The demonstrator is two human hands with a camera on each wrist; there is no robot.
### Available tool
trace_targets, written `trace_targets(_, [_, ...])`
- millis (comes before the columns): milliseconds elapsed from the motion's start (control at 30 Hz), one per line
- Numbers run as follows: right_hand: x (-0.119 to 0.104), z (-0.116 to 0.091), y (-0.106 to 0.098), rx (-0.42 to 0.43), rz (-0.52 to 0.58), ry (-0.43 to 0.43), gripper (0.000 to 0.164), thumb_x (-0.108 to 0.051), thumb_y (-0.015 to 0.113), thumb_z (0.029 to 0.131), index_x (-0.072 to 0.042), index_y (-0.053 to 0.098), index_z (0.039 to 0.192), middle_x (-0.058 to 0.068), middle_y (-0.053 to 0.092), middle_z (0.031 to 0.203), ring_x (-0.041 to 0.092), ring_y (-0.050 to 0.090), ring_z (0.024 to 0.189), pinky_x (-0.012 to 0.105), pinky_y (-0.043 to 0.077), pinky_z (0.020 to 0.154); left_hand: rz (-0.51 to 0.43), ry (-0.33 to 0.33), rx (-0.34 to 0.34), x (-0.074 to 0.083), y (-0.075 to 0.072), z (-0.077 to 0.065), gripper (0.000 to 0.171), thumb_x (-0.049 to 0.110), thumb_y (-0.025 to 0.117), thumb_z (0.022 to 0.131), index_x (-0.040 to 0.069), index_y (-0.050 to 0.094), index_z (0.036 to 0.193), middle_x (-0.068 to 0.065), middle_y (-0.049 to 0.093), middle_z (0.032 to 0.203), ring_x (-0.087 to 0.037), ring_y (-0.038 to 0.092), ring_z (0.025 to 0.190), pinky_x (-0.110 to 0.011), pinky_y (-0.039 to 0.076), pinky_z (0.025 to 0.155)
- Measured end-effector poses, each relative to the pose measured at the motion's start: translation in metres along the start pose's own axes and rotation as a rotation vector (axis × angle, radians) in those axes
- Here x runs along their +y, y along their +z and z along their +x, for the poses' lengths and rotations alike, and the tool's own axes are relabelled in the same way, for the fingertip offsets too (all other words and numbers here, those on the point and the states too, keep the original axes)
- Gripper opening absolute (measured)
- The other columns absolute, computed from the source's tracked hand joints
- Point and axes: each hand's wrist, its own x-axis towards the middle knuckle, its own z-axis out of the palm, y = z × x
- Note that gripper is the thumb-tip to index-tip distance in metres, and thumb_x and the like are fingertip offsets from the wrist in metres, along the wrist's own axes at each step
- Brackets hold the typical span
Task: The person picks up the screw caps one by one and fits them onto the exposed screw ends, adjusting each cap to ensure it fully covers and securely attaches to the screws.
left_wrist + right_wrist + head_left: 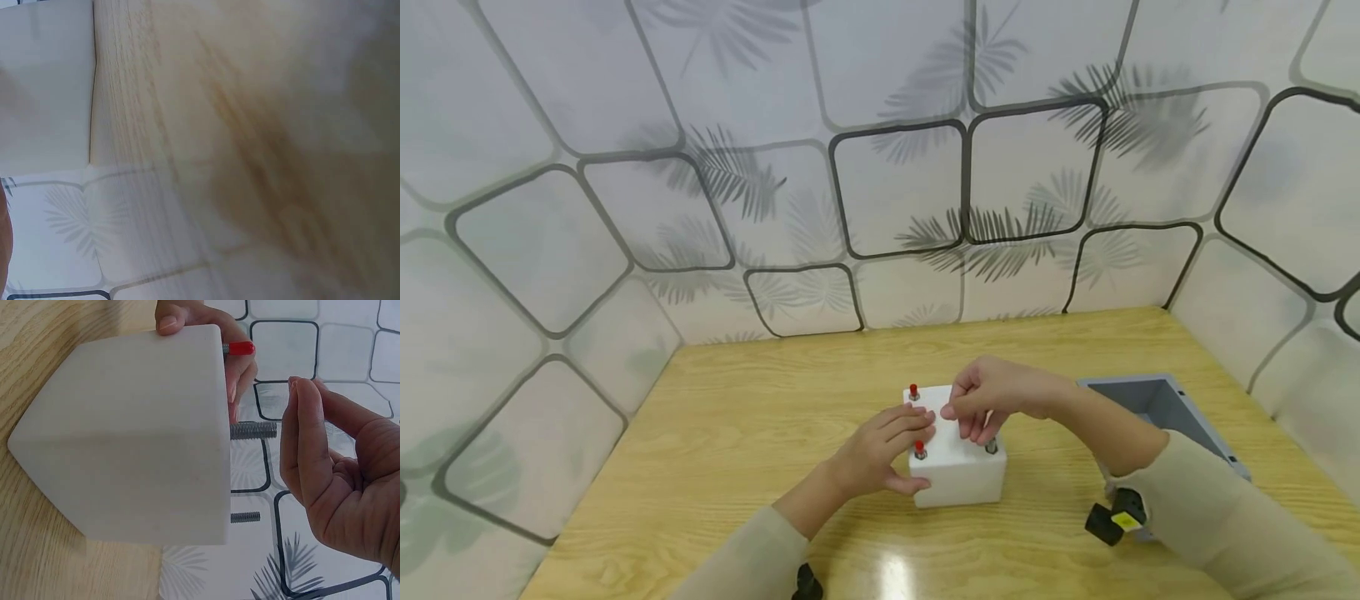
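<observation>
A white block (958, 483) stands on the table, with upright threaded studs on its top. Red caps (919, 448) sit on the two left studs; a bare stud (253, 430) rises at the front right and another (245, 517) behind it. My left hand (883, 450) holds the block's left side, fingers across the top and thumb against the front face. Above the right part of the block is my right hand (988, 400), its thumb and fingertips brought together just off the front right stud. Nothing shows between those fingertips.
To the right lies a grey open box (1172, 408), partly behind my right forearm. The wooden table (760, 392) meets patterned walls (898, 192) at the back and sides. In the left wrist view, the tabletop is mostly blurred.
</observation>
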Motion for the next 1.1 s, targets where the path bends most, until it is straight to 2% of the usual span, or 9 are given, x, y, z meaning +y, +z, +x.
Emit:
trace_targets(167, [0.003,-0.008,-0.010,0.026,-0.003,0.016,0.023,-0.021,0.066,0.087,0.000,0.061,0.080,0.007,0.064,0.067,0.015,0.064,0.058,0.039,0.060,0.063,0.003,0.000,-0.006,-0.001,0.000,-0.001,0.067,0.044,0.081,0.066,-0.001,0.063,0.111,-0.012,0.065,0.117,-0.023,0.059,0.111,-0.034,0.045,0.103])
trace_targets(400, [0.009,-0.020,-0.021,0.055,-0.020,0.010,0.028,-0.027,0.066,0.087,-0.001,0.061,0.077,0.007,0.065,0.067,0.016,0.065,0.061,0.036,0.060,0.062,0.005,0.006,-0.004,-0.001,0.000,0.000,0.067,0.045,0.082,0.064,0.000,0.064,0.110,-0.012,0.065,0.117,-0.023,0.059,0.111,-0.034,0.045,0.103])
trace_targets(667, [0.020,-0.037,-0.033,0.063,-0.008,0.015,0.030,-0.026,0.066,0.088,0.003,0.060,0.083,0.007,0.065,0.069,0.015,0.065,0.062,0.035,0.060,0.062,0.014,0.022,0.010,-0.001,0.001,0.001,0.068,0.046,0.082,0.064,0.000,0.064,0.110,-0.012,0.066,0.116,-0.024,0.059,0.111,-0.035,0.045,0.102])
trace_targets(1100, [0.028,-0.060,-0.053,0.088,-0.016,0.061,0.031,-0.029,0.065,0.088,0.001,0.060,0.084,0.007,0.063,0.071,0.016,0.063,0.063,0.033,0.059,0.061,0.022,0.020,0.002,-0.001,0.000,0.001,0.067,0.046,0.082,0.064,0.000,0.064,0.110,-0.012,0.066,0.115,-0.024,0.059,0.111,-0.034,0.045,0.102])
